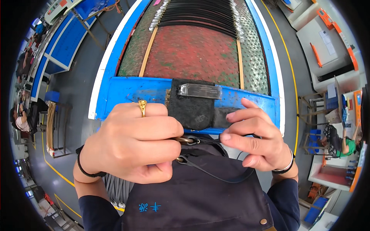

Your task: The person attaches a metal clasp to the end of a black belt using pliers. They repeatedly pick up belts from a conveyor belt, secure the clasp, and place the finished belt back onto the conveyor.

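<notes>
The thin black strap (216, 175) runs roughly side to side between the two hands, just above the dark apron (200, 196) and in front of the blue bench edge (127, 92); its metal buckle (187, 140) end lies at the left hand (131, 142), which sits nearer and is curled into a closed fist, pinching that buckle; the right hand (254, 140) pinches the strap with thumb and forefinger, other fingers lifted and loosely spread — the slack drooping in a loop beneath. A black pad (192, 109) with a grey metal block (200, 91) sits on the bench just beyond.
</notes>
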Available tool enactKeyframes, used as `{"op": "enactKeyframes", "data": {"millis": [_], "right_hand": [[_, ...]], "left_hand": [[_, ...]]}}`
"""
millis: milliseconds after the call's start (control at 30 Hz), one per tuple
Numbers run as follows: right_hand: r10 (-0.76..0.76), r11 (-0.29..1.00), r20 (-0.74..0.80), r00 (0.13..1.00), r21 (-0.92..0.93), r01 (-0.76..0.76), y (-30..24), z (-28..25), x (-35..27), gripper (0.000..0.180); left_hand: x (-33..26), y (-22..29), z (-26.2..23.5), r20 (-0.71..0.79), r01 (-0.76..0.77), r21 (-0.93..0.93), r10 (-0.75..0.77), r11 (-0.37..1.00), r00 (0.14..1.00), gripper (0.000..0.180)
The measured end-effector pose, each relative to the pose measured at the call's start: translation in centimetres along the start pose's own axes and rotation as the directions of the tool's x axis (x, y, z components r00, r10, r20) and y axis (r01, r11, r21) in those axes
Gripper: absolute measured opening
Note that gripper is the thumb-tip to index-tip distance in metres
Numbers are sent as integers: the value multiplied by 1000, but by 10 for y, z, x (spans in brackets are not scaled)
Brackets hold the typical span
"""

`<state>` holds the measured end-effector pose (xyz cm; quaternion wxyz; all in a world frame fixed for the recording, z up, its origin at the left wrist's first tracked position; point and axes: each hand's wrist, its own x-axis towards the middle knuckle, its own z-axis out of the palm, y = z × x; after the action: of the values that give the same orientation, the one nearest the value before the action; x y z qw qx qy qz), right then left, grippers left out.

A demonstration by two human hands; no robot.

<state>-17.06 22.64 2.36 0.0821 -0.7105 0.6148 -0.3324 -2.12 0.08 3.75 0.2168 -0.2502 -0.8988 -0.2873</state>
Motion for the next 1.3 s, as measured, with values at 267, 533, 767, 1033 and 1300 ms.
{"op": "enactKeyframes", "data": {"millis": [267,533,767,1033,1300], "right_hand": [[-77,995,16,997,-65,78,-5,6,9,44],[-54,992,7,999,-116,55,-8,8,5,46],[-54,989,-6,999,-139,53,-9,9,3,45],[-56,989,-9,998,-140,55,-7,10,2,45],[314,943,-212,925,186,-277,16,8,-14,45]], "left_hand": [[-3,2,0,-32,-6,-13,6,1000,999,19],[-4,2,1,-32,-11,-24,10,1000,999,19],[-4,2,2,-47,-17,-29,16,999,999,19],[-5,3,0,-34,-30,-11,29,999,999,18],[-11,6,-4,-22,-33,27,34,999,999,14]]}}
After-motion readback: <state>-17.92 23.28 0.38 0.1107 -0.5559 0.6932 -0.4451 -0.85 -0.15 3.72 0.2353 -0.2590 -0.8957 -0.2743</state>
